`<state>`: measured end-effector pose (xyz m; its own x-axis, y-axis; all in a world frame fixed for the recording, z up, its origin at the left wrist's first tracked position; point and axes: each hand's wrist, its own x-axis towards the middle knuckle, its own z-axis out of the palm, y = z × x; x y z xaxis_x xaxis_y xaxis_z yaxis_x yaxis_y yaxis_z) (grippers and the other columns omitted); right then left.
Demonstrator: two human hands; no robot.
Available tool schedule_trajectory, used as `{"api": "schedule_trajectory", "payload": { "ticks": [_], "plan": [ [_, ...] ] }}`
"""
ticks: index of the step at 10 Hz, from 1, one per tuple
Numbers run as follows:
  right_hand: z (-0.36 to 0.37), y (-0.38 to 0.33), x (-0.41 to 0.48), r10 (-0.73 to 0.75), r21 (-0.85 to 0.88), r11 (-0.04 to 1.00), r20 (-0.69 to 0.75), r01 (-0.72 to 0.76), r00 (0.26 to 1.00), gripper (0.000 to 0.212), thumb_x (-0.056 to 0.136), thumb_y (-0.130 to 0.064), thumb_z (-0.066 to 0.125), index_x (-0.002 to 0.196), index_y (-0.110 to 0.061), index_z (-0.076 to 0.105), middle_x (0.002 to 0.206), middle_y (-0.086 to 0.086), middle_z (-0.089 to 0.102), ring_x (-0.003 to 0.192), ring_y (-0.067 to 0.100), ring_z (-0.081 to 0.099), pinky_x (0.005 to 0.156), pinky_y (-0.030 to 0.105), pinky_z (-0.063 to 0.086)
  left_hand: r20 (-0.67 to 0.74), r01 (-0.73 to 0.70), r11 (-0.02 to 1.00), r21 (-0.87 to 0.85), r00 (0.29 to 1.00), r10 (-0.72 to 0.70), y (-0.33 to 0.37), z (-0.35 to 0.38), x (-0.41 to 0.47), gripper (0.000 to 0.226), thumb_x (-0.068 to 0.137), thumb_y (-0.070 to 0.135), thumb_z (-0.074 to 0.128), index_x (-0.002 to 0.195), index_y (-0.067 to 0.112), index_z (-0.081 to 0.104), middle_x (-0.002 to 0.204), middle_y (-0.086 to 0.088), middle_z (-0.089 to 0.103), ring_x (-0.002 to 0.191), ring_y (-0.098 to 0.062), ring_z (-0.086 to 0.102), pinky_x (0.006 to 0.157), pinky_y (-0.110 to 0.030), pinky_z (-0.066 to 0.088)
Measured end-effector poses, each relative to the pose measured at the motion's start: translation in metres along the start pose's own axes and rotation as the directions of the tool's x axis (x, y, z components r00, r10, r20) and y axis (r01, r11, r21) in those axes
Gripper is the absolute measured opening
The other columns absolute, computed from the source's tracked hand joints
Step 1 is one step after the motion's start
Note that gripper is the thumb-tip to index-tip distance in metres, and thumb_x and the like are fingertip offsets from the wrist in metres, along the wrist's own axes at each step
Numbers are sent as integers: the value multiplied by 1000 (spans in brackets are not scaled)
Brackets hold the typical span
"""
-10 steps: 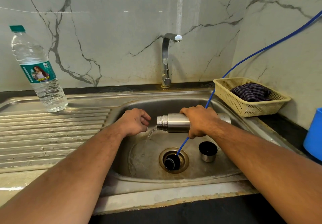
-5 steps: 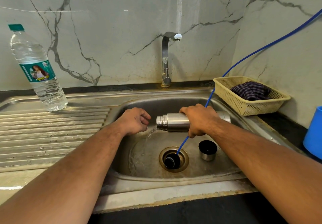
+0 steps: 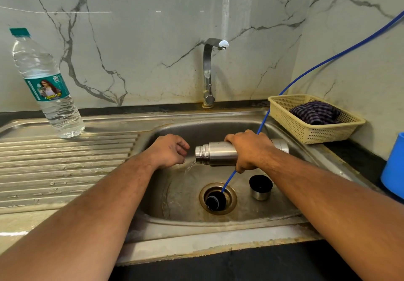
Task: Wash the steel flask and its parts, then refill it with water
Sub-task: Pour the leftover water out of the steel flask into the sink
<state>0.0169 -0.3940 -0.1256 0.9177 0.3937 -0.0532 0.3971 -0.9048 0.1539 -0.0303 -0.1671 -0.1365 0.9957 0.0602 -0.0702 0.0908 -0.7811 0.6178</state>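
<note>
My right hand [image 3: 247,149] grips the steel flask [image 3: 215,153] around its middle and holds it lying sideways over the sink [image 3: 240,219], mouth pointing left. A thin stream of water runs from the mouth into the basin. My left hand [image 3: 169,150] hovers just left of the mouth, fingers loosely curled, holding nothing. The flask's steel cup lid [image 3: 260,187] stands on the basin floor at the right. A black stopper [image 3: 215,202] lies in the drain. The tap [image 3: 211,72] at the back is not running.
A blue hose [image 3: 306,72] comes from the upper right, passes behind my right hand and ends in the drain. A full plastic water bottle [image 3: 47,88] stands on the drainboard at left. A yellow basket [image 3: 310,127] with a checked cloth and a blue bucket [image 3: 393,169] are at right.
Almost nothing has changed: both hands and the tilted flask stay where they were, and water keeps trickling from the mouth.
</note>
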Motion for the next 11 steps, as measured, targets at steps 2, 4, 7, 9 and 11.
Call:
{"api": "schedule_trajectory", "payload": {
  "ticks": [2, 4, 7, 9, 11],
  "plan": [
    [1, 0, -2, -6, -22, 1000, 10, 6, 1000, 84, 72, -32, 88, 143, -29, 43, 132, 2, 59, 125, 25, 49, 103, 50, 43, 5, 3, 1000, -6, 1000, -3, 0, 0, 1, 48, 86, 2, 76, 129, 20, 64, 121, 0, 71, 112, -11, 65, 91, -22, 47],
    [0, -1, -2, -13, -28, 1000, 16, 13, 1000, 83, 73, -32, 88, 143, -29, 44, 132, 2, 59, 125, 25, 50, 104, 51, 43, 7, -2, 1000, -8, 1000, 2, -1, -1, 1, 48, 86, 2, 76, 128, 21, 65, 120, 1, 71, 108, -9, 65, 87, -19, 47],
    [-2, -2, -4, -13, -62, 998, -10, 13, 1000, 83, 74, -32, 88, 144, -30, 43, 133, 2, 58, 125, 25, 48, 104, 50, 42, 9, 3, 1000, -10, 1000, -3, -1, -1, 1, 47, 86, 3, 76, 127, 21, 65, 119, 1, 71, 111, -11, 65, 89, -22, 48],
    [-2, -2, -4, -19, -81, 997, -42, 15, 999, 84, 73, -32, 88, 144, -30, 43, 134, 1, 58, 126, 25, 48, 104, 50, 41, 8, 7, 1000, -13, 1000, -7, 0, -1, 1, 47, 86, 2, 76, 128, 20, 65, 120, 1, 71, 112, -11, 65, 90, -22, 47],
    [-1, -3, -4, -25, -95, 995, -65, 19, 998, 82, 73, -32, 87, 143, -30, 43, 135, 1, 57, 126, 26, 47, 105, 51, 40, -1, 9, 1000, -13, 1000, -9, 0, 0, 1, 47, 86, 2, 76, 127, 21, 65, 120, 1, 71, 112, -11, 65, 89, -22, 46]
  ]
}}
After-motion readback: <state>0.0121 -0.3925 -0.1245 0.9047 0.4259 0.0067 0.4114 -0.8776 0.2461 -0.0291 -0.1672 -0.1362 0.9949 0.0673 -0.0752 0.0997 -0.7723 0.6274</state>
